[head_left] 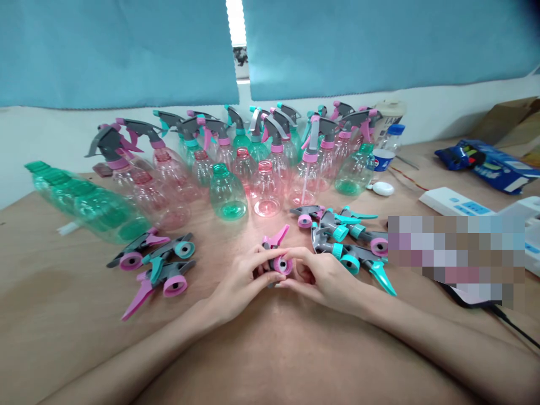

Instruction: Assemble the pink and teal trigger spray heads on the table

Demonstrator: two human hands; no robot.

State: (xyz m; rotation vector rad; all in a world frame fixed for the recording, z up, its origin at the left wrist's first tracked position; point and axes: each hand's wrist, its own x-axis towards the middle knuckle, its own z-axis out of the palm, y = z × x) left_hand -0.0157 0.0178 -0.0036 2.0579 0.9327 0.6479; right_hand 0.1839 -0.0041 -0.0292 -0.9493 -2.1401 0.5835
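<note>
Between my two hands is a grey and pink spray trigger head (283, 264), its pink collar turned toward me and its pink lever pointing up and away. My left hand (247, 270) grips it from the left, fingers curled around the grey body. From the right, my right hand (323, 275) pinches the collar with thumb and fingers. Loose pink and teal trigger heads (175, 286) lie left of my hands. More loose trigger heads (350, 264) lie close to the right. An open green bottle (228, 194) and an open pink bottle (266, 191) stand just beyond.
Several bottles with spray heads (219, 135) stand along the wall. Green bottles (84, 202) lie in a row at far left. On the right are a power strip (455, 202), a blue packet (489, 166), a white oval object (383, 188) and a pixelated device with a cable.
</note>
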